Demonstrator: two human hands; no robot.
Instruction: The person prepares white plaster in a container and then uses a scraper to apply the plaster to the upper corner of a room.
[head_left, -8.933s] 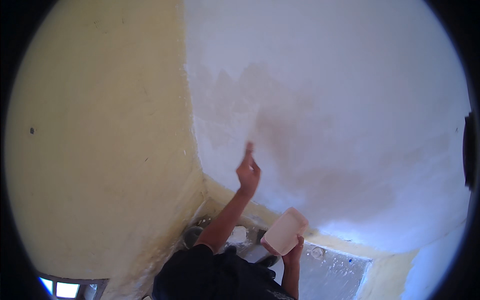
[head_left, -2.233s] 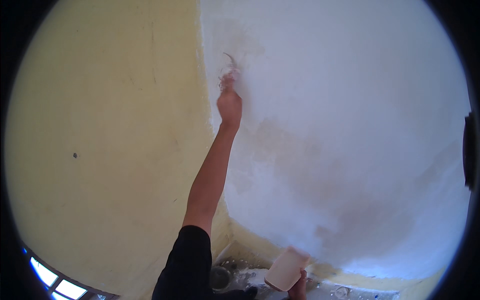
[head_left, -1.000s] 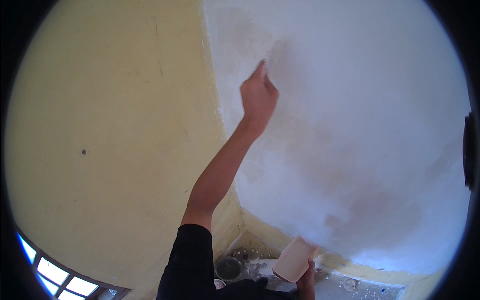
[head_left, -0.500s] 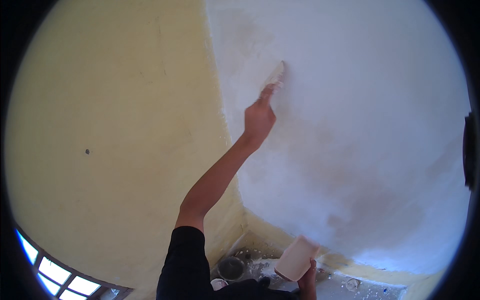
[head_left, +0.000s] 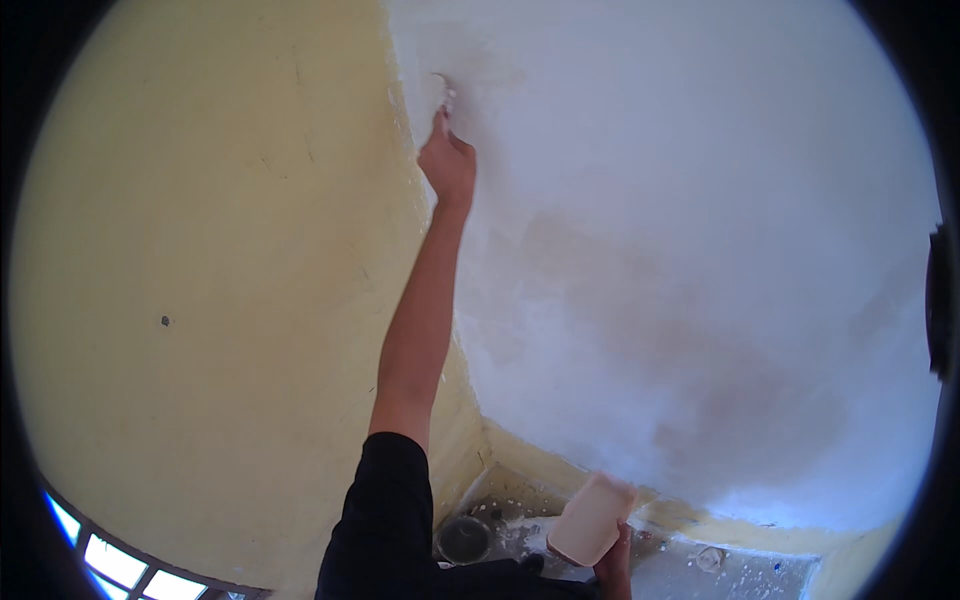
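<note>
My left hand (head_left: 446, 165) is raised at the upper middle, closed on a putty knife (head_left: 439, 92) coated in pale, lumpy filler. The blade lies against the white wall (head_left: 650, 150), just right of the border with the yellow wall (head_left: 200, 220). Low at the right of centre, my right hand (head_left: 615, 550) grips a pale rectangular tray (head_left: 587, 518) by its side; the tray's face looks creamy white. Faint beige patches mottle the white wall around and below the knife. My right hand's fingers are partly hidden by the tray.
A dark round bucket (head_left: 462, 540) stands on the spattered floor (head_left: 745, 575) below the corner. A yellow band (head_left: 720, 520) runs along the white wall's base. A window (head_left: 115, 560) with dark bars shows at the lower left, and a dark edge (head_left: 936, 300) at the far right.
In the last half second my left hand and knife have swung up and leftward, close to the yellow border. The tray in my right hand has stayed nearly still.
</note>
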